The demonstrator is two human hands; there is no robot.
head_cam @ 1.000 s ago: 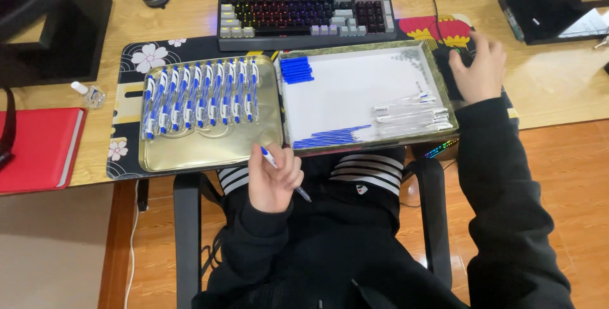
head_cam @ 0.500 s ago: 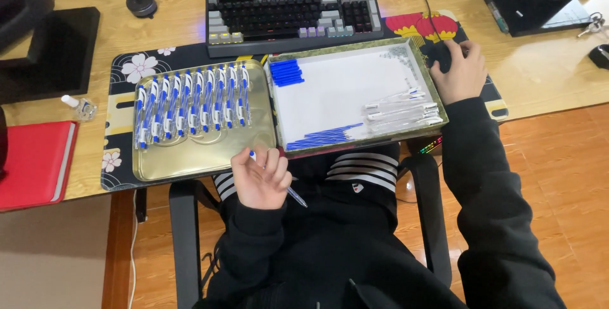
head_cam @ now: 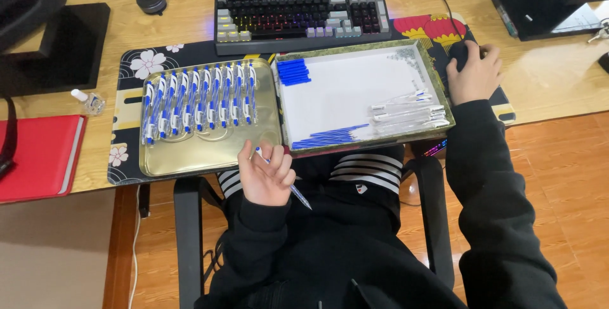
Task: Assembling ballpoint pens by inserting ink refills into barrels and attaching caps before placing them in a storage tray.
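Note:
My left hand (head_cam: 265, 176) holds a blue and white pen (head_cam: 298, 193) just below the desk edge, over my lap. Right above it lies a gold metal tray (head_cam: 190, 155) with a row of several assembled blue and white pens (head_cam: 196, 101). Beside it on the right sits a white-lined box tray (head_cam: 355, 87) with blue caps (head_cam: 294, 72) in its top left corner, blue refills (head_cam: 330, 138) along its bottom edge and clear pen barrels (head_cam: 406, 113) at the right. My right hand (head_cam: 474, 72) rests on a black mouse (head_cam: 458, 54) right of the box tray.
A backlit keyboard (head_cam: 298, 18) lies behind the trays on a patterned desk mat (head_cam: 130, 103). A red notebook (head_cam: 35, 157) is at the left edge, a small clear bottle (head_cam: 87, 101) near it, black monitor stands (head_cam: 60, 46) at both back corners.
The view has shifted slightly, so everything sits a little lower and right in the frame. My left hand still holds the pen over my lap, and my right hand stays on the mouse.

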